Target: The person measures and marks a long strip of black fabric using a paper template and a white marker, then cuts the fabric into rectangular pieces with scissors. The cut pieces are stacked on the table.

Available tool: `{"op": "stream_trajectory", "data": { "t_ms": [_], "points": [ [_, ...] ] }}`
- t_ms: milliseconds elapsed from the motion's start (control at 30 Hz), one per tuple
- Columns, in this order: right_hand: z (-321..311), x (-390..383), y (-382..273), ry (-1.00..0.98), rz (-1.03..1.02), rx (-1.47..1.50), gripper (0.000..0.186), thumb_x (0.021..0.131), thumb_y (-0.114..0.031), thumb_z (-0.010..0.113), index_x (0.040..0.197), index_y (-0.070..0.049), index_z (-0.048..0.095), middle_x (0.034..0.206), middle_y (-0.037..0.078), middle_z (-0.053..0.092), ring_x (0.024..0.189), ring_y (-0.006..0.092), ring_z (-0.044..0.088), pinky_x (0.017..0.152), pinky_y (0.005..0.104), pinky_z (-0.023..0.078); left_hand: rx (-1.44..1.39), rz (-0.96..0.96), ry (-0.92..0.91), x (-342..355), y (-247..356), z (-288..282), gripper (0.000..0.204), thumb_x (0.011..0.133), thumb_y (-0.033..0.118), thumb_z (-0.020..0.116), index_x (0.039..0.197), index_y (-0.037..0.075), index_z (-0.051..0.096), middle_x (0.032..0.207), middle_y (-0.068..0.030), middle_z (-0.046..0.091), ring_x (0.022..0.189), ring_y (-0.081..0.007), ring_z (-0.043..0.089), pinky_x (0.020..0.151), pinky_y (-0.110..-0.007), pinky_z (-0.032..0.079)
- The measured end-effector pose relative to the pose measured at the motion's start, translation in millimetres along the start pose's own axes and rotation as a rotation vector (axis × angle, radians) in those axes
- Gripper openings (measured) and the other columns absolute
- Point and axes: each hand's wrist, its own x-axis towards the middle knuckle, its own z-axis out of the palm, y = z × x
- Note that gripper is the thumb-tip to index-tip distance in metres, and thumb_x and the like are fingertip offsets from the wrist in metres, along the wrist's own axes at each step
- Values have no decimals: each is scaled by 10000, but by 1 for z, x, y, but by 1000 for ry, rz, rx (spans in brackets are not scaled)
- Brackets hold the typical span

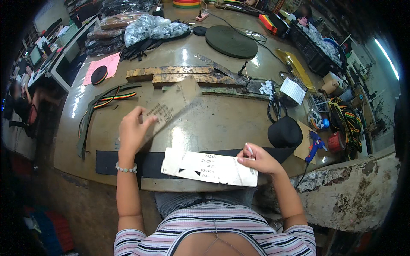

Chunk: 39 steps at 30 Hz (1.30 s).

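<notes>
My left hand [136,130] grips the lower end of a brown cardboard piece [177,102] with printing on it, held tilted above the table and slightly blurred. In my right hand [258,160] is the right end of a white card template [192,164], which bears handwriting, small cut-outs and notches. Something thin and pale shows between the right fingers; I cannot make out what it is. Beneath the card, a wide black strip [124,164] lies along the table's near edge. It runs right to a black roll [285,133] standing on the table.
Metal-and-wood bars [188,78] lie across the table's middle, with scissors [276,109] to their right. A glue gun [315,147] rests at the right edge. Striped straps [113,100] lie left. Farther back are a dark webbing coil [232,41] and plastic-wrapped bundles [153,30].
</notes>
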Motion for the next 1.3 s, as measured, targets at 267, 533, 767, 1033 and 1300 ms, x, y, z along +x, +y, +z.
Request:
{"op": "stream_trajectory", "data": {
  "t_ms": [267, 533, 767, 1033, 1300],
  "points": [
    [14, 88, -52, 604, -341, -421, 390, 905, -276, 758, 869, -80, 423, 885, 26, 554, 804, 104, 501, 714, 277, 448, -1030, 191, 736, -27, 30, -23, 287, 991, 213, 664, 1121, -39, 620, 998, -42, 667, 832, -116, 624, 721, -303, 546],
    [46, 58, -64, 496, -506, -182, 319, 875, -81, 781, 909, -101, 465, 826, -54, 455, 705, 45, 448, 615, 196, 416, -1306, -142, -283, -83, 94, 55, 368, 1006, 266, 628, 1254, -1, 575, 1147, -108, 661, 971, -195, 689, 845, -355, 604],
    [-13, -16, -39, 925, -468, 418, 267, 970, -54, 646, 962, -138, 393, 944, 57, 644, 797, 118, 667, 636, 256, 572, 28, 709, -445, -132, 126, 137, 784, 865, 503, 693, 1430, 5, 475, 1368, -269, 488, 1308, -454, 433, 1160, -476, 294],
    [22, -18, -7, 525, -136, 75, 154, 1004, -85, 591, 983, -67, 440, 867, 13, 538, 653, 59, 544, 460, 210, 421, -224, 604, -559, -123, 52, 142, 485, 952, 394, 588, 1317, 81, 524, 1325, -129, 531, 1226, -286, 506, 1048, -402, 386],
    [7, -18, -22, 545, 13, -375, 235, 1030, -191, 574, 923, -79, 397, 727, 15, 490, 481, 70, 474, 415, 236, 384, 161, 609, -32, -93, -25, 46, 387, 839, 412, 746, 662, 83, 650, 689, -50, 572, 722, -239, 544, 707, -369, 393]
  ]
}}
